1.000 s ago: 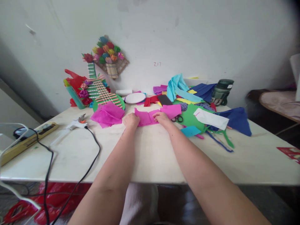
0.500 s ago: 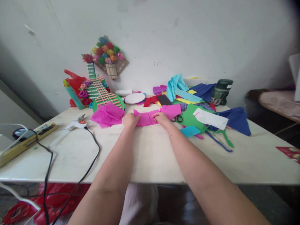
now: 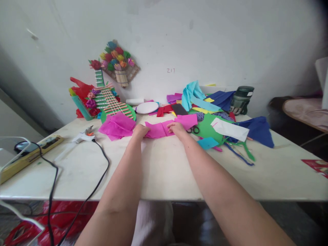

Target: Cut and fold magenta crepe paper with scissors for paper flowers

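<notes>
A creased strip of pink paper (image 3: 159, 130) lies on the table between my hands. My left hand (image 3: 140, 131) is closed on its left end, the fingertips partly hidden. Toward its right end, my right hand (image 3: 176, 129) pinches the strip with bent fingers. A larger pink sheet (image 3: 117, 126) lies just left of my left hand. Behind my right hand is another pink piece (image 3: 188, 121), and the black scissor handles (image 3: 195, 129) show beside it.
At left are a glue gun (image 3: 85, 135) with its black cord and a yellow power strip (image 3: 30, 157). A guitar-shaped craft (image 3: 116, 106) leans at the back. Green paper (image 3: 208, 128), a phone (image 3: 179, 109) and a dark bottle (image 3: 241, 100) are on the right side.
My left hand has shifted slightly left, its fingers drawn closer to the strip's left end. My right hand stays nearly in place.
</notes>
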The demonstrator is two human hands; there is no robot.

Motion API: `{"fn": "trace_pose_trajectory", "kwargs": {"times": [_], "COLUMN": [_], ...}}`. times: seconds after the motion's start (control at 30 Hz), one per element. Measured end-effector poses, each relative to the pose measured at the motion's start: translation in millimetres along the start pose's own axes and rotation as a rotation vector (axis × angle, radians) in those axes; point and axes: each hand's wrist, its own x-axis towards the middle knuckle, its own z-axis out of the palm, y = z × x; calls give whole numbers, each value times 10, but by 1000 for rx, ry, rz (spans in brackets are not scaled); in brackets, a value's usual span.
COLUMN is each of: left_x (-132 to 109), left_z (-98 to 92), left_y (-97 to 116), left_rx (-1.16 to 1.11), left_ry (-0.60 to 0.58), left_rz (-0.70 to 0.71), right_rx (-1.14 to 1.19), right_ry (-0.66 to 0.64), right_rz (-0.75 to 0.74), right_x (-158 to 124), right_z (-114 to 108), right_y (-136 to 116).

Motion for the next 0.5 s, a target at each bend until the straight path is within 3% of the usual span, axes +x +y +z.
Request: {"fn": "trace_pose_trajectory", "kwargs": {"times": [0.3,0.5], "left_x": [-155,-162], "left_z": [-97,-107], "left_y": [47,38], "left_rx": [-226,-293], "left_ry": [-78,-62], "left_rz": [-24,-51], "right_rx": [117,99], "right_ry": [20,14], "right_rz": [33,33], "right_x": [-59,-72], "right_z": [-5,-2], "right_y": [-72,-89]}}
